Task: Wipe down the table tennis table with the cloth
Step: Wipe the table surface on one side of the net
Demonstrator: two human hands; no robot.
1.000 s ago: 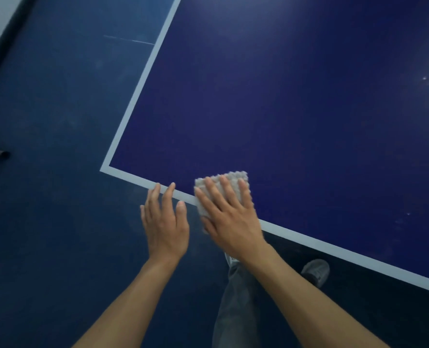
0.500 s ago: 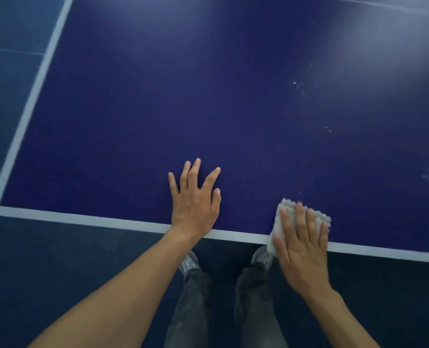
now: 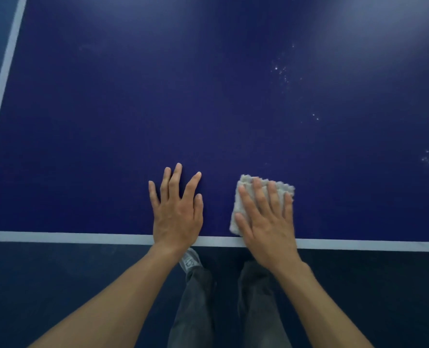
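Near edge of the blue playing surface (image 3: 158, 109), seen from above. Your right hand (image 3: 266, 222) lies flat on the folded pale cloth (image 3: 244, 182), its fingers (image 3: 258, 194) straight and spread, pressing down rather than gripping. The cloth rests on the surface just inside the white edge line (image 3: 82, 237). Your left hand (image 3: 177, 214) is likewise open, palm down on bare surface beside the cloth but apart from it, holding nothing. To wipe well, spread the palm's weight evenly over the whole cloth so that no corner lifts or rolls. Work in overlapping strokes and carry them out toward the white specks (image 3: 281, 71) farther up and to the right, which look like residue not yet wiped. Use the left hand only as a brace. The underside of the cloth, whether it is damp, and the table's far end and right side are out of view. Whether the dark area nearest you is clean cannot be judged in this light.
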